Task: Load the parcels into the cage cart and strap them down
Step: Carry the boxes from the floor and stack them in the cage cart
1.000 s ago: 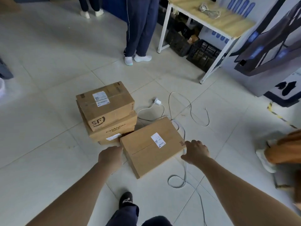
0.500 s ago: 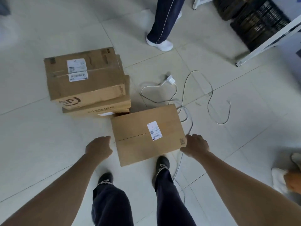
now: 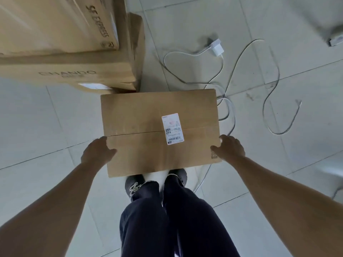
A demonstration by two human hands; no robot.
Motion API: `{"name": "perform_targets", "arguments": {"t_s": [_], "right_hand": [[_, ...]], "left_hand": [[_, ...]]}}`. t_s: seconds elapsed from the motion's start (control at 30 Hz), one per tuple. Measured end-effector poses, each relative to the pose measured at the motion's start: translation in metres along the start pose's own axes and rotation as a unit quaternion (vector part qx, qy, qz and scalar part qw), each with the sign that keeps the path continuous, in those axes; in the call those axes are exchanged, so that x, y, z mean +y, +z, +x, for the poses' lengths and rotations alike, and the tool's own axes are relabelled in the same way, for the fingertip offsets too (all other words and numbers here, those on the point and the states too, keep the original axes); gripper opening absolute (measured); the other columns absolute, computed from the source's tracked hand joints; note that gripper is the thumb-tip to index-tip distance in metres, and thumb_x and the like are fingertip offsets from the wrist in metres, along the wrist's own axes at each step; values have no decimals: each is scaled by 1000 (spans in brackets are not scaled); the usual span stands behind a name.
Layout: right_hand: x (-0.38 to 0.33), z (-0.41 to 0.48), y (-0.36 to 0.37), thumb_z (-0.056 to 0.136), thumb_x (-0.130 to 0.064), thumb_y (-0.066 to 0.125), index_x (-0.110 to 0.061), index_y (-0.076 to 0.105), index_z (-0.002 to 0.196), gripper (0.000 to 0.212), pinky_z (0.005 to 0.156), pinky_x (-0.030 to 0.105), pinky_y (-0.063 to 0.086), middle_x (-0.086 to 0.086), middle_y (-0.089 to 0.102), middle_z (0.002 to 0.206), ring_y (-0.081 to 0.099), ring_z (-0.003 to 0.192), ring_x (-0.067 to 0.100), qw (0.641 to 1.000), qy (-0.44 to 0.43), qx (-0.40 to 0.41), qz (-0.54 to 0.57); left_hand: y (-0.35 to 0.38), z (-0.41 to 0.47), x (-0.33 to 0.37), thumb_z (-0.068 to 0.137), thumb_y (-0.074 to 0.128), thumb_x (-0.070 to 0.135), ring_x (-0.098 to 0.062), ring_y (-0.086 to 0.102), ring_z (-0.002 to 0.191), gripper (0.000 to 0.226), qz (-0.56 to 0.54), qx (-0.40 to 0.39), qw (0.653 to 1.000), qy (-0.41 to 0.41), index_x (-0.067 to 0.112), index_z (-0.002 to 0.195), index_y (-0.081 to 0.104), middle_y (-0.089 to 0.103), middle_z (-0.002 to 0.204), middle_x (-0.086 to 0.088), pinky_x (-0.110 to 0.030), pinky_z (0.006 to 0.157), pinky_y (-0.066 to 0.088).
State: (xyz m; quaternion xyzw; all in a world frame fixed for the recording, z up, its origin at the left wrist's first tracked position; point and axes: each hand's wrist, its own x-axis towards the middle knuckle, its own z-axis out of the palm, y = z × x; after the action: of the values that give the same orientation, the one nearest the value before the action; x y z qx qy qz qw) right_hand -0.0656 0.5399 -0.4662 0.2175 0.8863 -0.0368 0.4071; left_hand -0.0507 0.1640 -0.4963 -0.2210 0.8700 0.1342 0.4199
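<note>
Both side edges of a labelled cardboard parcel (image 3: 144, 115) are clamped: left hand (image 3: 97, 153) and right hand (image 3: 231, 148) each set a thumb on top. Held level, low at the tiled floor (image 3: 55, 117), it hides the person's shoe (image 3: 134, 183) tips, just beside stacked boxes (image 3: 74, 62) and a white cable (image 3: 234, 119).

One head-worn wide-angle view — facing almost straight down, close above the floor (image 3: 37, 127).

Illumination is soft, even and fairly dim, with a cool grey cast. Wide-angle distortion bends the tile lines of the floor (image 3: 37, 127) near the frame edges. The stacked boxes (image 3: 65, 43) at upper left are blurred.
</note>
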Motion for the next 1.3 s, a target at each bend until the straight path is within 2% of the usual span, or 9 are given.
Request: {"name": "perform_targets", "arguments": {"t_s": [0.1,0.27,0.4,0.5,0.57,0.7,0.8,1.07,1.3], "right_hand": [[4,46,36,88,-45,61,-14,45,138,61,98,42,42,13,51,134,45,127,32,1000,6,13,11],[4,101,79,89,-45,62,-5,35,141,71,102,45,38,21,48,134,44,127,38,990,59,40,121],[3,127,93,89,-50,59,-4,35,140,73,105,45,34,21,47,138,40,129,38,979,103,57,165],[0,134,95,83,-51,65,-5,37,138,77,103,48,40,19,47,137,46,126,39,966,124,51,220],[-3,132,93,82,-50,68,-5,39,137,77,102,47,42,19,48,135,48,123,40,965,125,55,223],[-7,110,81,81,-52,67,-3,41,135,77,102,46,38,20,47,134,45,125,41,971,120,76,192],[-10,81,68,80,-55,66,-4,44,133,77,102,45,37,20,48,132,44,124,40,972,123,70,187],[-18,-14,18,82,-53,64,-9,43,136,73,101,47,37,17,49,131,41,124,36,970,121,89,191],[-34,-85,-41,83,-52,65,-9,42,136,73,103,49,39,17,47,132,40,125,37,970,92,124,189]], "left_hand": [[39,41,-8,85,66,33,-35,50,122,55,-46,21,998,-22,11,132,47,54,130,-13,-44,95,44],[85,91,-16,84,68,44,-42,48,122,76,-122,41,987,-98,0,135,32,48,133,-24,-52,98,43],[100,109,-19,82,70,43,-39,54,115,72,-231,62,963,-124,-1,130,39,55,127,-21,-46,90,46],[103,108,-19,81,72,41,-37,55,112,71,-268,75,951,-137,1,131,41,56,127,-16,-40,80,46],[99,104,-19,79,74,42,-37,55,112,72,-278,85,946,-142,4,130,41,57,127,-14,-43,83,48],[76,87,-24,76,73,46,-37,56,108,72,-278,104,943,-149,10,131,42,58,125,-11,-52,88,51],[50,65,-30,78,70,45,-37,57,106,68,-273,125,943,-144,13,132,44,60,122,-9,-48,84,51],[-13,-6,-57,79,67,48,-38,55,113,66,-254,133,947,-146,13,131,46,60,124,-11,-49,93,47],[-61,-77,-82,78,67,52,-40,57,107,67,-270,141,941,-148,13,129,46,61,122,-12,-53,85,52]]}}
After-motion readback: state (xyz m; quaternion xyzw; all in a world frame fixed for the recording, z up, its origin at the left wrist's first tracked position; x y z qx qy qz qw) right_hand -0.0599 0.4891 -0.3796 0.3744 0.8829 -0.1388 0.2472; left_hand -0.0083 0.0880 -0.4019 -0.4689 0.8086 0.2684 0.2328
